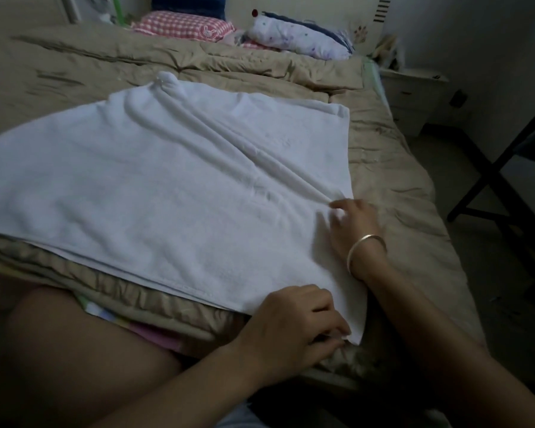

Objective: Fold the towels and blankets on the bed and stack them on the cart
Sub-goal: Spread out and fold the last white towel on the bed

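The white towel (167, 196) lies spread out on the tan quilt (74, 66) on the bed. Its left part lies quite flat. A long bump (229, 140) runs across it from the far side down to the right edge.

The left hand (294, 322) has its fingers curled and pinches the near right corner of the towel. The right hand (352, 223), with a bracelet (366, 251) on its wrist, rests on the right edge where the bump ends. Its fingers are bent, but I cannot tell if they pinch the towel or only press on it.

I think the step now is to fold the towel over. To do it well, first pull the right edge so the bump goes flat. Then hold one right corner in each hand and lay them right on top of the left corners.

A black frame (491, 180) stands on the floor to the right. It may be the cart.
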The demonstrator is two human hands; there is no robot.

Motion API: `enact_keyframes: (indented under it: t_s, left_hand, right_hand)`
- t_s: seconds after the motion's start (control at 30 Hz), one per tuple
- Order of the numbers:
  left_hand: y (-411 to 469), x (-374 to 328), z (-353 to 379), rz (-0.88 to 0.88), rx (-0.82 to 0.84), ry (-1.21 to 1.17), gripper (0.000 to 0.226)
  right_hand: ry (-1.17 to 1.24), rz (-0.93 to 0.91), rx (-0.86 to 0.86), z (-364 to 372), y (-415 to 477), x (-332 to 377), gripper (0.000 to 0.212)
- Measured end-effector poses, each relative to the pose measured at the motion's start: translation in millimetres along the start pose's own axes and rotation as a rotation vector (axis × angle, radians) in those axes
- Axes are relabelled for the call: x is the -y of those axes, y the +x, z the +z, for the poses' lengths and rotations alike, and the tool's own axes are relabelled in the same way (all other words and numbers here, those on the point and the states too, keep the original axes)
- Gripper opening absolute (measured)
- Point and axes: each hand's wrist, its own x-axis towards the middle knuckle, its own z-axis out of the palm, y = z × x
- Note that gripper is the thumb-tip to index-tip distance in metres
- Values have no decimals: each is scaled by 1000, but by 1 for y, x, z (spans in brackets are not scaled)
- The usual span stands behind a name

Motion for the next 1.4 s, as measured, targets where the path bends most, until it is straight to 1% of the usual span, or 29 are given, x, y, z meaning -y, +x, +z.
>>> enact_keyframes:
  t_s: [0.03,0.07,0.1,0.17,0.2,0.27,0.37,0.5,0.57,0.63,0.67,0.77,0.83,0.97,1.1,1.17,1.2,1.27,1.3,1.33,1.37,1.4]
  left_hand:
    - [1,0,2,37,-14,47,7]
    - [2,-1,4,68,-20,82,6]
    - [2,-1,5,93,-14,112,6]
    - [1,-1,7,139,2,155,5]
    - [0,-1,7,147,5,168,5]
    - [-1,-2,9,140,-9,181,6]
    - [-1,-8,11,130,-57,190,11]
    - [2,-16,8,111,-154,183,16]
    - [4,-21,4,105,-204,174,18]
    - [7,-24,1,107,-242,166,19]
    - [8,-25,0,102,-255,160,20]
    - [8,-24,-2,91,-264,143,22]
    - [7,-25,-1,99,-252,136,22]
    - [7,-27,1,110,-235,137,22]
    - [3,-20,12,111,-129,160,17]
    - [-1,-16,17,80,-94,151,14]
    - [-2,-14,19,67,-81,140,12]
    - [-6,-10,23,40,-48,102,8]
    - [-8,-8,25,16,-22,85,6]
    - [-8,-7,26,-22,24,70,7]
    - [-6,-6,26,-73,87,52,12]
    - [-2,-3,23,-146,163,7,19]
  right_hand:
    - [57,87,-50,-9,-5,-8,24]
    - [101,171,-49,-17,-10,-16,22]
    - [128,248,-15,-23,-15,-24,17]
    - [158,391,115,-32,-27,-34,4]
    - [172,428,178,-36,-32,-36,6]
    - [194,427,267,-41,-43,-37,12]
    - [238,379,342,-49,-57,-27,16]
    - [459,460,416,-58,-72,-12,28]
    - [567,477,422,-66,-79,-5,23]
    - [631,459,430,-69,-86,-1,12]
    - [632,427,445,-68,-89,-1,14]
    - [526,250,479,-61,-106,0,37]
    - [545,188,474,-58,-116,-9,47]
    - [625,139,459,-61,-127,-16,40]
    - [609,110,437,-59,-129,-15,41]
    - [563,64,491,-62,-128,-18,39]
    - [533,53,550,-65,-127,-20,39]
    - [459,75,656,-75,-123,-23,39]
    - [408,93,631,-78,-120,-25,38]
    - [320,111,522,-79,-115,-23,37]
    - [216,123,353,-79,-110,-20,36]
    - [141,79,171,-76,-105,-12,36]
